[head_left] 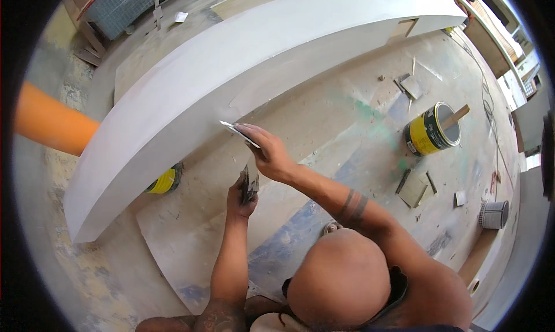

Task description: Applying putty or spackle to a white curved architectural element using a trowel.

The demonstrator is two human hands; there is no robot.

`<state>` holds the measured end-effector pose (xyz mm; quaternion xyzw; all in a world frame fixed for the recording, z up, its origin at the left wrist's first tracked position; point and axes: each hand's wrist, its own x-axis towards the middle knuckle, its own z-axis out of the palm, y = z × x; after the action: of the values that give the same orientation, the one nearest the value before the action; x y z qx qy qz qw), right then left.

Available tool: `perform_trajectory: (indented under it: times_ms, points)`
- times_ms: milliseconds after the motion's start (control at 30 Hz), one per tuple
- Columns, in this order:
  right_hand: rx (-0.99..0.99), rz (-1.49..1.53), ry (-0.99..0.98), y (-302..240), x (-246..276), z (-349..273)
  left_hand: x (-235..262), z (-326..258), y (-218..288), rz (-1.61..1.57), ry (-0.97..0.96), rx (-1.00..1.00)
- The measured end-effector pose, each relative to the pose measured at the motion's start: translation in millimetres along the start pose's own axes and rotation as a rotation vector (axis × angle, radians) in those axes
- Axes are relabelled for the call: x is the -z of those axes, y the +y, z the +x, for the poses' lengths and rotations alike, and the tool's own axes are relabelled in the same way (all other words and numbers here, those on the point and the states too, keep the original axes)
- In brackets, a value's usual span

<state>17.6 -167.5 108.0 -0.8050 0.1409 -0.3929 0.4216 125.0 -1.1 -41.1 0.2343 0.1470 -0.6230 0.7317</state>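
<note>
The head-worn fisheye looks down from above, with left hand (pixel 237 202) and right hand (pixel 272 154) near, floor (pixel 338 121) beyond.

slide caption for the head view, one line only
Right hand holding a flat blade near a curved white panel, left hand holding a smeared blade, can at right.

Yellow-black can (pixel 165 182) partly hidden by curved white panel (pixel 217 63), blurred orange tube (pixel 55 119) cut off leftward
</note>
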Motion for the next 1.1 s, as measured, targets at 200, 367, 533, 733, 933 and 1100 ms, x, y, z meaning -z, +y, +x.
perform_trajectory:
  times_ms: [200, 367, 533, 733, 933, 1100]
  points:
    - [0.209, 0.062, -0.368, -16, 87, -24, -55, 13, -30, -0.008, -0.349, 0.121]
    - [0.39, -0.09, -0.601, 13, 137, -62, -105, 17, -72, 0.43, -0.207, -0.12]
    - [0.138, -0.517, -0.538, 77, 186, -86, -120, 23, -93, 0.08, -0.118, -0.068]
    - [-0.101, -0.341, 0.242, 147, 211, -39, -99, 22, -92, 0.124, 0.029, -0.162]
    - [-0.288, -0.283, 0.878, 221, 278, 61, -93, -4, -80, 0.032, -0.004, -0.15]
    - [-0.22, -0.365, 0.867, 230, 289, 89, -89, -20, -74, 0.052, 0.0, -0.167]
